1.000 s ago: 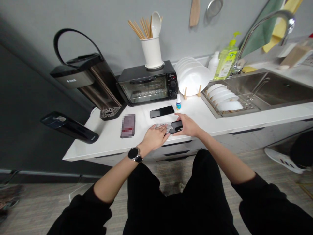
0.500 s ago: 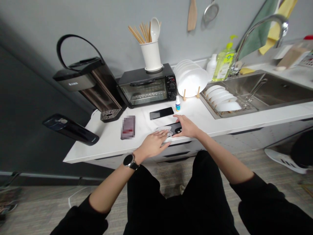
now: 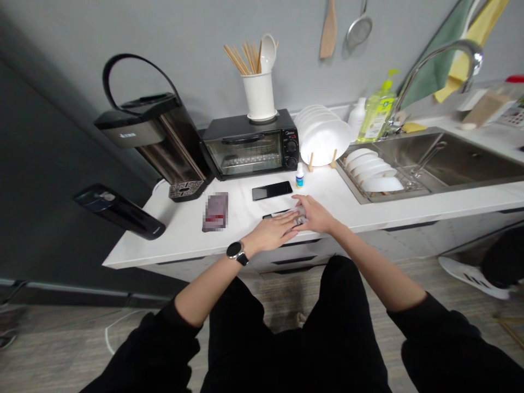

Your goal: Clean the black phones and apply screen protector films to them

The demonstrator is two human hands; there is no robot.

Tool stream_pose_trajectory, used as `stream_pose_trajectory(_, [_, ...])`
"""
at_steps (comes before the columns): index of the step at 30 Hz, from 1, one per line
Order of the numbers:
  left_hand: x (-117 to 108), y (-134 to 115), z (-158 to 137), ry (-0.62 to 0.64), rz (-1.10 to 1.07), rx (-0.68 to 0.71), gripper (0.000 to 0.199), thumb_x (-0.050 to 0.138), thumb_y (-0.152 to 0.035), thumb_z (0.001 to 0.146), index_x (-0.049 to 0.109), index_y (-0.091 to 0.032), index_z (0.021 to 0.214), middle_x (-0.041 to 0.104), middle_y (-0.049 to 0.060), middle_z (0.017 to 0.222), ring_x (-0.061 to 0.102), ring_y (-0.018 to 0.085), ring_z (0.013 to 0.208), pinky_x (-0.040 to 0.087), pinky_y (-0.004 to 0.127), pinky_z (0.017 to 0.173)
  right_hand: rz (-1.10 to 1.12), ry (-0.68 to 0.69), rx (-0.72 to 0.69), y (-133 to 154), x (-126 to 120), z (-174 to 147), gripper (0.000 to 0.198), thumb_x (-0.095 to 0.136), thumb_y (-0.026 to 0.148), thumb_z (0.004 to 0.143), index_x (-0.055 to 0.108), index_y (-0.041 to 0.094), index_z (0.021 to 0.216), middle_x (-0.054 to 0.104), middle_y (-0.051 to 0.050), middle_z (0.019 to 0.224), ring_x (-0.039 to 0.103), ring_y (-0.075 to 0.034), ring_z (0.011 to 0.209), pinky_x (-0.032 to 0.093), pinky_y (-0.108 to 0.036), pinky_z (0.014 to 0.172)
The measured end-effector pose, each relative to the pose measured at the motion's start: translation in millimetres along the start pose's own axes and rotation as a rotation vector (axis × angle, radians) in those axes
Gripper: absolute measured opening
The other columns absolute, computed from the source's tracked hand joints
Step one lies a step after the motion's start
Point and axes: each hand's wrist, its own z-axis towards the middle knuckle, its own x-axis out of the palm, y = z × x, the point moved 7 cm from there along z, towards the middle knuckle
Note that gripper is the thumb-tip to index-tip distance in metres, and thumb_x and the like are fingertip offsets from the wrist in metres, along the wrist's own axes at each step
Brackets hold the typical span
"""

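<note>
A dark smartphone (image 3: 267, 216) lies near the counter's front edge, mostly covered by my hands and a white wipe (image 3: 301, 216). My left hand (image 3: 272, 233), with a watch at the wrist, presses the wipe onto the phone with its fingers stretched nearly flat. Around the phone's right end, my right hand (image 3: 317, 215) grips with thumb and fingers on opposite edges. Just behind lies another black smartphone (image 3: 272, 191), screen up. A small white bottle with a blue label (image 3: 299, 177) stands beyond my right hand.
On the white counter (image 3: 239, 215) are a blurred-out purple item (image 3: 215, 212), a dark flask-like object (image 3: 123, 213), a water dispenser (image 3: 164, 142) and a toaster oven (image 3: 249, 147). Plates (image 3: 325, 139) stand in a rack beside the sink (image 3: 458, 183). A person's shoe (image 3: 472, 277) shows at right.
My left hand has slid the wipe rightward along the phone to its right end, close to my right hand. The phone's left end now shows. My right hand keeps its grip.
</note>
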Motion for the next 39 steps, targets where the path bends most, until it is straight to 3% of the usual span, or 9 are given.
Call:
stream_pose_trajectory(6, [-8.4, 23.5, -50.7, 0.077, 0.072, -0.051, 0.057, 0.029, -0.054, 0.114, 0.053, -0.024, 0.156, 0.034, 0.006, 0.174, 0.035, 0.022, 0.161, 0.025, 0.046, 0.135, -0.022, -0.018, 0.041, 2.9, 0.1, -0.1, 0.118, 0.092, 0.072, 0.063, 0.041, 0.019, 0.155, 0.065, -0.016, 0.122, 0.066, -0.039, 0.115, 0.053, -0.057, 0.104])
stream_pose_trajectory(11, [-11.1, 28.4, -62.3, 0.095, 0.105, -0.057, 0.060, 0.032, -0.059, 0.112, 0.044, -0.029, 0.163, 0.033, 0.005, 0.174, 0.036, 0.025, 0.161, 0.020, 0.054, 0.135, -0.025, -0.016, 0.041, 5.8, -0.1, 0.6, 0.118, 0.093, 0.072, 0.062, 0.043, 0.019, 0.154, 0.064, -0.017, 0.126, 0.066, -0.038, 0.114, 0.054, -0.057, 0.104])
stream_pose_trajectory(18, [0.7, 7.1, -13.2, 0.058, 0.060, 0.007, 0.070, 0.035, -0.064, 0.110, 0.044, -0.018, 0.162, 0.036, 0.012, 0.173, 0.035, 0.025, 0.162, 0.022, 0.048, 0.135, -0.026, 0.009, -0.019, 7.6, 0.0, 1.4, 0.115, 0.087, 0.075, 0.069, 0.041, 0.016, 0.155, 0.063, -0.019, 0.127, 0.064, -0.040, 0.116, 0.053, -0.060, 0.103])
stream_pose_trajectory(22, [9.7, -6.2, 23.7, 0.025, 0.031, 0.105, 0.064, 0.036, -0.061, 0.111, 0.059, -0.015, 0.149, 0.050, 0.015, 0.165, 0.039, 0.026, 0.159, 0.027, 0.044, 0.134, -0.013, 0.025, -0.038, 5.3, 1.2, 1.4, 0.108, 0.088, 0.069, 0.072, 0.041, 0.015, 0.154, 0.061, -0.022, 0.133, 0.061, -0.042, 0.123, 0.053, -0.060, 0.103])
stream_pose_trajectory(26, [12.4, -9.1, 33.0, 0.029, 0.029, 0.148, 0.060, 0.035, -0.057, 0.112, 0.061, -0.015, 0.144, 0.052, 0.015, 0.164, 0.041, 0.026, 0.158, 0.029, 0.044, 0.134, -0.025, 0.006, -0.005, 0.8, 1.9, 1.6, 0.107, 0.090, 0.066, 0.071, 0.043, 0.017, 0.153, 0.061, -0.021, 0.134, 0.061, -0.042, 0.124, 0.054, -0.059, 0.102])
stream_pose_trajectory(31, [7.5, 0.5, 11.0, 0.043, 0.047, 0.082, 0.066, 0.036, -0.064, 0.109, 0.054, -0.019, 0.153, 0.038, 0.014, 0.172, 0.034, 0.028, 0.162, 0.029, 0.045, 0.134, -0.014, 0.028, 0.007, 1.5, 2.4, 2.4, 0.121, 0.092, 0.073, 0.062, 0.040, 0.017, 0.156, 0.062, -0.021, 0.132, 0.063, -0.041, 0.120, 0.053, -0.059, 0.104])
stream_pose_trajectory(36, [-3.5, 14.0, -23.2, 0.003, 0.010, -0.038, 0.081, 0.038, -0.069, 0.107, 0.029, -0.017, 0.169, 0.034, 0.015, 0.174, 0.036, 0.027, 0.161, 0.033, 0.044, 0.132, -0.005, 0.011, 0.012, 5.4, 0.0, 2.2, 0.120, 0.092, 0.071, 0.064, 0.040, 0.014, 0.156, 0.065, -0.019, 0.125, 0.064, -0.040, 0.117, 0.053, -0.059, 0.105])
stream_pose_trajectory(39, [-9.0, 16.4, -44.1, 0.001, 0.049, -0.031, 0.072, 0.037, -0.065, 0.109, 0.036, -0.022, 0.166, 0.034, 0.011, 0.175, 0.036, 0.025, 0.161, 0.030, 0.044, 0.133, 0.006, -0.005, 0.050, 3.7, 0.1, 1.9, 0.120, 0.093, 0.071, 0.061, 0.042, 0.018, 0.156, 0.065, -0.016, 0.123, 0.066, -0.038, 0.114, 0.055, -0.057, 0.103])
